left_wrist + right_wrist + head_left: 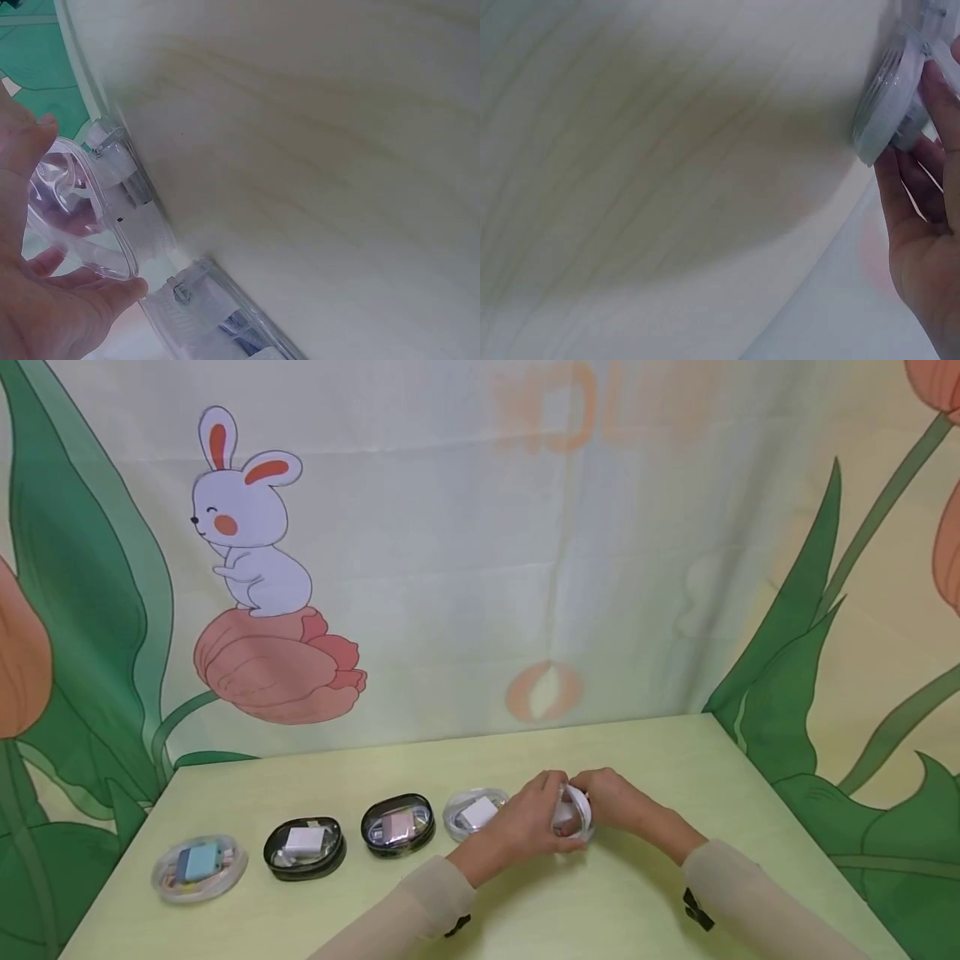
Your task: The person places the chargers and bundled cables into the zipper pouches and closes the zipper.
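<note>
A clear oval zip case [574,820] with a whitish rim is between both hands at the right end of a row of similar cases. My left hand [527,817] holds it from the left, thumb and fingers spread around its clear lid [79,214], which stands away from the case body in the left wrist view. The small whitish contents show only in part there. My right hand [613,800] grips the far right edge. In the right wrist view its fingers [900,184] are at the rim of the tilted case, close over the table.
Left of the hands, a clear case [474,812] with a white charger is partly covered by the left wrist. Further left are black-rimmed cases with a pink charger [398,825] and a white charger [305,842], then a clear case with a blue charger [199,862]. A printed curtain [450,610] hangs behind the table.
</note>
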Demonstrator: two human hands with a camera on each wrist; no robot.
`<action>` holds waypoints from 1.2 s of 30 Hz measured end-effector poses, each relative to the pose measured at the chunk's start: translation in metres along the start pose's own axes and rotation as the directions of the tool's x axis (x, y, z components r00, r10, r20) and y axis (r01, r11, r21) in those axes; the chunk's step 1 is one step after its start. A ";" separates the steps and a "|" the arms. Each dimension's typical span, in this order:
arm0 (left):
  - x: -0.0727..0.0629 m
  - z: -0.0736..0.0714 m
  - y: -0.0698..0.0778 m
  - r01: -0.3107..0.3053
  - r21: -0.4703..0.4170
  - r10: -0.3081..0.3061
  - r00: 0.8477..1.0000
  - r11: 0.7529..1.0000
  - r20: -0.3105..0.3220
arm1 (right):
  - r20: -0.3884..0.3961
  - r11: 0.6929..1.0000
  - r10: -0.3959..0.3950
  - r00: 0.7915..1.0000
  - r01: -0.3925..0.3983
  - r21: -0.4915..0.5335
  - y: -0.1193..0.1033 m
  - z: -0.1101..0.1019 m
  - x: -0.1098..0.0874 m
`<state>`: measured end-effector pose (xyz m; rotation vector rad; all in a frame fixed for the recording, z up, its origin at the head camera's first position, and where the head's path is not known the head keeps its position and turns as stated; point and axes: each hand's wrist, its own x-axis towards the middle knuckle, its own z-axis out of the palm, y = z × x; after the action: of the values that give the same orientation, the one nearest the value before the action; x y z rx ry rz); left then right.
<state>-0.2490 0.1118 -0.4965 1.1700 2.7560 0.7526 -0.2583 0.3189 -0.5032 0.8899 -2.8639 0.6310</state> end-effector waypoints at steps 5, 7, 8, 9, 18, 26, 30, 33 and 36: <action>-0.001 0.001 0.001 0.013 0.000 -0.013 1.000 1.000 0.009 | 0.109 0.988 0.003 0.994 -0.020 0.151 0.004 -0.008 -0.007; -0.002 0.001 0.001 0.018 0.001 -0.018 1.000 1.000 0.005 | 0.135 0.978 0.002 0.991 -0.030 0.204 0.005 -0.010 -0.008; -0.002 0.002 0.000 0.020 0.002 -0.020 1.000 1.000 0.004 | 0.140 0.976 -0.002 0.990 -0.029 0.217 0.006 -0.010 -0.008; -0.002 0.002 0.000 0.021 0.002 -0.021 1.000 1.000 0.001 | 0.145 0.974 0.004 0.989 -0.037 0.224 0.007 -0.010 -0.008; -0.001 0.001 0.001 0.009 0.018 -0.009 1.000 1.000 -0.003 | 0.083 0.993 -0.029 0.996 0.019 0.120 0.005 -0.006 -0.006; -0.003 -0.005 -0.001 -0.006 0.118 -0.001 0.998 0.993 0.057 | 0.107 0.979 0.048 0.993 -0.068 0.194 0.007 -0.022 -0.015; -0.005 -0.010 -0.009 -0.077 0.222 0.061 0.995 0.972 0.080 | 0.062 0.978 0.102 0.993 -0.112 0.176 0.012 -0.029 -0.021; -0.006 -0.012 -0.016 -0.164 0.267 0.136 0.983 0.950 0.122 | 0.049 0.979 0.104 0.993 -0.111 0.168 0.016 -0.030 -0.026; -0.008 -0.012 -0.021 -0.249 0.300 0.205 0.964 0.921 0.172 | 0.061 0.979 0.107 0.992 -0.116 0.169 0.017 -0.029 -0.029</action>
<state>-0.2603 0.0891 -0.4969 1.5569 2.7231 0.2230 -0.2454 0.3586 -0.4884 0.7810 -2.9579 0.8929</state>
